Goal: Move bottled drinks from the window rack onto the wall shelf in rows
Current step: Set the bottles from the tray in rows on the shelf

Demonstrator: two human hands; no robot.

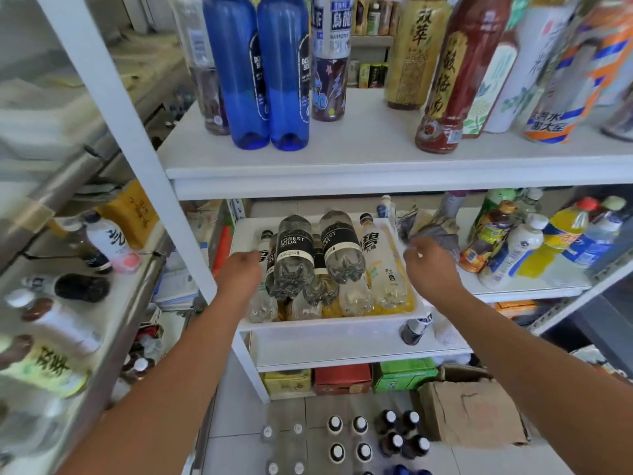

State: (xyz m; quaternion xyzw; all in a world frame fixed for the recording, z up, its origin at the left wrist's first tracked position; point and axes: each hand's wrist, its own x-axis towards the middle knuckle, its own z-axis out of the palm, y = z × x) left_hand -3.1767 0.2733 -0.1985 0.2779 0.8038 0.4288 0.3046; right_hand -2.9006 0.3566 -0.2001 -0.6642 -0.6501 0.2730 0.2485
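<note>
As they lie stacked, clear bottles (294, 265), black-labelled.

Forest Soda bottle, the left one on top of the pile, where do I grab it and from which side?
The bottle lies on its side atop the pile, base toward you, cap far back. Wrap fingers round its body between label and base, coming from above and left; the other Forest Soda crowds its right.

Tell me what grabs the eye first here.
Two tall blue bottles stand front left on the upper shelf. Below, a white tray piled with clear bottles lying down sits on the middle shelf, the left hand and right hand at its sides.
</note>
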